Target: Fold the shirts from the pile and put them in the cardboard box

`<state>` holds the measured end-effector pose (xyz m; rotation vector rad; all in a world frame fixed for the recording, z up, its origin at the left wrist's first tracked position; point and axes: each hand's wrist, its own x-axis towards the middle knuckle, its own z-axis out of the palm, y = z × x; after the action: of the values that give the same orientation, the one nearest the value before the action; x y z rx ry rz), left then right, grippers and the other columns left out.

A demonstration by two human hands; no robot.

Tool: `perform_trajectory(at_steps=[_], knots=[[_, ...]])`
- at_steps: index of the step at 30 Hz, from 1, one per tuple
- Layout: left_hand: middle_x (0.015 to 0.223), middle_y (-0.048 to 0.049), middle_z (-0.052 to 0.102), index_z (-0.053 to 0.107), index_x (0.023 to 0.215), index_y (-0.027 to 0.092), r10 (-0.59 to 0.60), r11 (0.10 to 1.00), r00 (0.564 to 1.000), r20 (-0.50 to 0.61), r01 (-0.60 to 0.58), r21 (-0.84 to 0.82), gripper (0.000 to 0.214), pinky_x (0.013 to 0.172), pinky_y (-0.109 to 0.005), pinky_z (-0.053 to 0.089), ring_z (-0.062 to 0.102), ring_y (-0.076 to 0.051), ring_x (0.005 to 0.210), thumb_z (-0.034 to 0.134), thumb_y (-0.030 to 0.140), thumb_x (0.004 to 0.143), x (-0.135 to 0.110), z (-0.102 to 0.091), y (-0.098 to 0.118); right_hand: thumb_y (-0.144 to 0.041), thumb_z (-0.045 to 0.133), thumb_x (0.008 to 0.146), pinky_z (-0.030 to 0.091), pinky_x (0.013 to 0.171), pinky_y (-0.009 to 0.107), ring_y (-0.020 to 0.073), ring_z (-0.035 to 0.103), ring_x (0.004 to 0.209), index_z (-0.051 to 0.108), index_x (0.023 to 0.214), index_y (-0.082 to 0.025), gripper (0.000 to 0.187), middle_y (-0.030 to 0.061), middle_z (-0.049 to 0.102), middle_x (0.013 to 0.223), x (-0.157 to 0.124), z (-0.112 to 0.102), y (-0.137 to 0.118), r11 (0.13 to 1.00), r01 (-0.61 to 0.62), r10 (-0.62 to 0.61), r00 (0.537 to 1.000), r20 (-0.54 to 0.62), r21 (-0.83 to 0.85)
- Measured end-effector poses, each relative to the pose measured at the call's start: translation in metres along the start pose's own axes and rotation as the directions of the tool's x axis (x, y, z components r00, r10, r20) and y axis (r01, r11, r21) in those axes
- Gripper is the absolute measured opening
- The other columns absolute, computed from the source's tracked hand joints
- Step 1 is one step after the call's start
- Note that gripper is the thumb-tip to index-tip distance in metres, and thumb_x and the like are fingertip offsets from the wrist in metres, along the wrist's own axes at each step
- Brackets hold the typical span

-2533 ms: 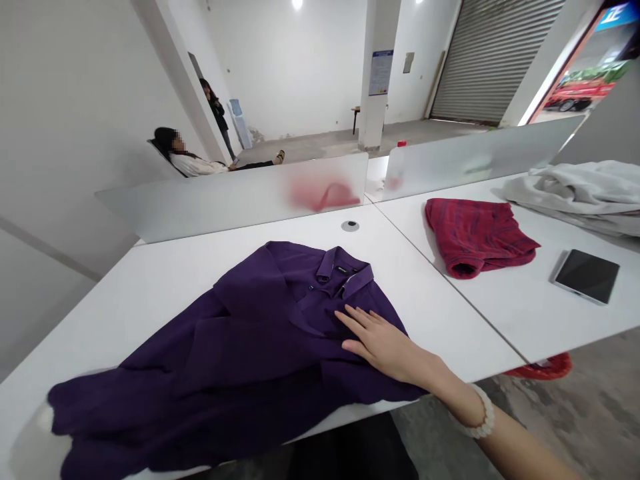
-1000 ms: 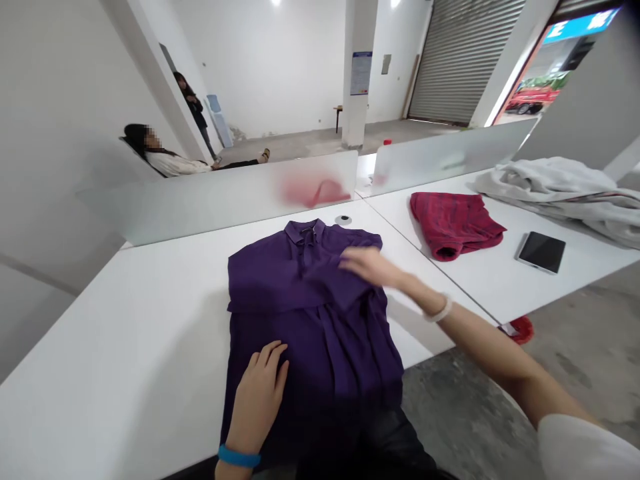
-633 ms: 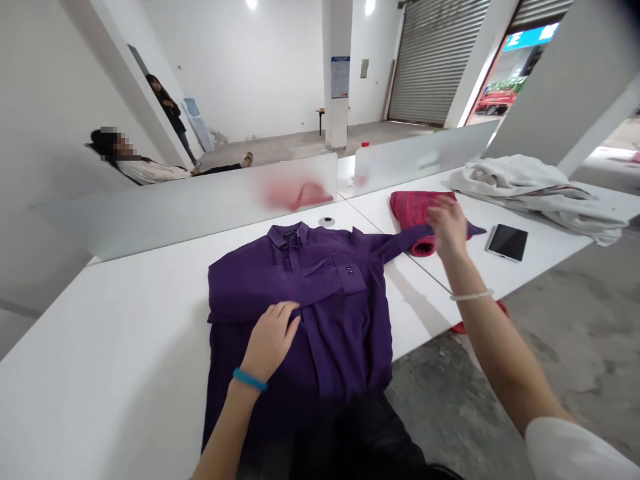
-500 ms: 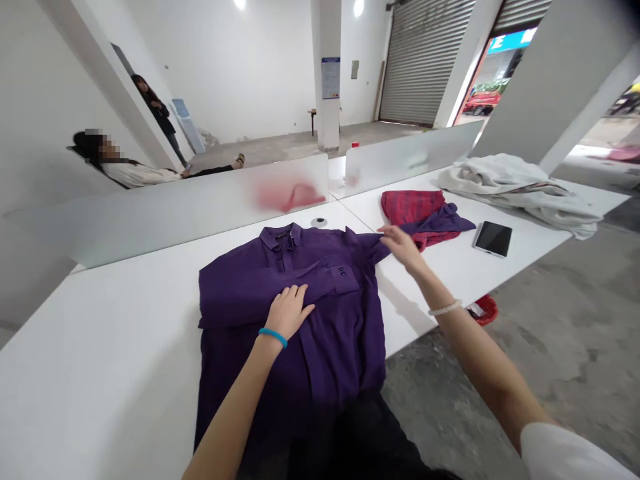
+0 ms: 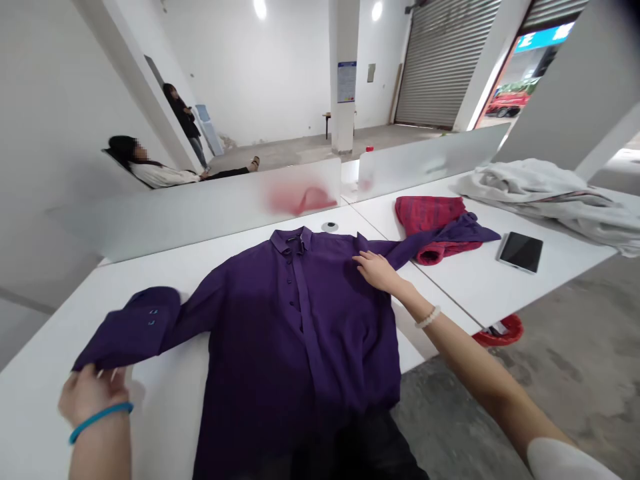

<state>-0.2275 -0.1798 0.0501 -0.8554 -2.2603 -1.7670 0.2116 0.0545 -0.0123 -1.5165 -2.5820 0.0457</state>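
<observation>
Wht tbl (image 5: 170,413) under purple shirt (image 5: 255,320); concrete flr (image 5: 555,360), shutter (image 5: 445,63).

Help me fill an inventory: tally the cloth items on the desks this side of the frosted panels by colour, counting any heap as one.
Purple: 1 button-up shirt
Red: 1 folded plaid garment
Light grey: 1 fabric heap
Total: 3

Left hand (image 5: 93,397): bare, slightly blurred; a plain bright-blue band (image 5: 101,420) circled the wrist, narrow and smooth. Right hand (image 5: 379,271): bare; the wrist carried a whitish bracelet (image 5: 429,318) with a bumpy, bead-like outline. Right forearm was uncovered up to a plain white sleeve (image 5: 565,460), cut short. Lap was covered in very dark, near-black clothing (image 5: 375,443); weave and seams too dim to make out.
</observation>
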Motion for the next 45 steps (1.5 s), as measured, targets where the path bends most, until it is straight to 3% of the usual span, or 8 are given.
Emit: perform_trajectory(at_steps=[4, 7, 11, 16, 26, 32, 38, 45], knots=[[0.055, 0.0031, 0.045, 0.037, 0.067, 0.026, -0.196, 0.971, 0.963, -0.183, 0.217, 0.105, 0.021, 0.053, -0.039, 0.049, 0.053, -0.02, 0.06, 0.052, 0.038, 0.073, -0.038, -0.046, -0.033, -0.012, 0.035, 0.092, 0.036, 0.104, 0.036, 0.0244, 0.044, 0.127, 0.055, 0.127, -0.014, 0.041, 0.0141, 0.047, 0.139, 0.054, -0.003, -0.053, 0.975, 0.223, -0.223, 0.972, -0.074, -0.005], [0.09, -0.0082, 0.063, 0.056, 0.089, 0.023, -0.186, 0.956, 0.972, 0.14, 0.146, 0.256, 0.026, 0.071, -0.048, 0.051, 0.06, -0.03, 0.092, 0.048, 0.046, 0.079, -0.094, -0.042, -0.027, -0.007, 0.037, 0.088, 0.037, 0.102, 0.037, 0.0252, 0.043, 0.128, 0.056, 0.126, -0.016, 0.043, 0.012, 0.045, 0.141, 0.093, 0.0, -0.087, 0.957, 0.284, -0.287, 0.956, -0.054, -0.049], [0.097, -0.0069, 0.064, 0.062, 0.088, 0.022, 0.121, 0.978, 0.826, 0.55, -0.194, 0.076, 0.03, 0.086, -0.043, 0.048, 0.059, -0.024, 0.097, 0.045, 0.046, 0.087, -0.182, 0.0, 0.015, -0.004, 0.044, 0.085, 0.031, 0.106, 0.046, 0.0298, 0.032, 0.134, 0.058, 0.124, -0.018, 0.044, 0.0108, 0.039, 0.145, 0.127, 0.01, -0.11, 0.937, 0.337, -0.34, 0.94, -0.012, -0.09], [0.086, -0.0047, 0.061, 0.062, 0.083, 0.021, 0.203, 0.898, 0.642, 0.739, -0.424, 0.122, 0.022, 0.072, -0.04, 0.045, 0.057, -0.022, 0.08, 0.052, 0.04, 0.087, -0.251, 0.042, 0.053, -0.003, 0.04, 0.086, 0.025, 0.108, 0.049, 0.0278, 0.041, 0.124, 0.063, 0.116, -0.014, 0.039, 0.0148, 0.058, 0.122, 0.143, 0.021, -0.114, 0.936, 0.327, -0.332, 0.943, -0.011, -0.131], [0.071, -0.0002, 0.055, 0.051, 0.078, 0.022, 0.149, 0.971, 0.624, 0.767, -0.238, 0.005, 0.023, 0.066, -0.03, 0.039, 0.054, -0.016, 0.068, 0.042, 0.037, 0.092, -0.278, 0.042, 0.044, -0.01, 0.045, 0.089, 0.008, 0.11, 0.055, 0.0253, 0.039, 0.117, 0.063, 0.12, -0.033, 0.042, 0.0087, 0.053, 0.117, 0.156, 0.018, -0.124, 0.843, 0.5, -0.51, 0.86, 0.001, -0.198], [0.057, 0.0048, 0.042, 0.044, 0.075, 0.023, -0.046, 0.992, 0.514, 0.856, 0.121, -0.019, 0.032, 0.052, -0.025, 0.03, 0.04, -0.011, 0.05, 0.036, 0.048, 0.092, -0.288, 0.032, 0.047, -0.017, 0.041, 0.093, 0.002, 0.107, 0.063, 0.0305, 0.04, 0.121, 0.067, 0.115, -0.029, 0.036, 0.0108, 0.056, 0.119, 0.173, 0.014, -0.135, 0.864, 0.408, -0.422, 0.906, 0.015, -0.295], [0.056, 0.0064, 0.032, 0.035, 0.075, 0.023, -0.07, 0.989, 0.403, 0.912, 0.147, 0.011, 0.03, 0.049, -0.025, 0.021, 0.036, -0.01, 0.049, 0.032, 0.047, 0.092, -0.276, 0.032, 0.045, -0.012, 0.043, 0.088, 0.003, 0.105, 0.068, 0.0341, 0.041, 0.122, 0.069, 0.109, -0.023, 0.035, 0.0127, 0.06, 0.117, 0.192, 0.006, -0.137, 0.898, 0.318, -0.317, 0.947, 0.053, -0.305], [0.072, -0.0029, 0.062, 0.048, 0.101, 0.021, -0.086, 0.929, 0.403, 0.911, 0.363, -0.073, 0.036, 0.058, -0.025, 0.04, 0.056, -0.014, 0.059, 0.034, 0.052, 0.09, -0.298, 0.025, 0.029, -0.007, 0.042, 0.086, -0.002, 0.105, 0.068, 0.0337, 0.04, 0.122, 0.068, 0.109, -0.019, 0.037, 0.0133, 0.062, 0.115, 0.192, 0.012, -0.138, 0.903, 0.325, -0.326, 0.944, 0.043, -0.282]])
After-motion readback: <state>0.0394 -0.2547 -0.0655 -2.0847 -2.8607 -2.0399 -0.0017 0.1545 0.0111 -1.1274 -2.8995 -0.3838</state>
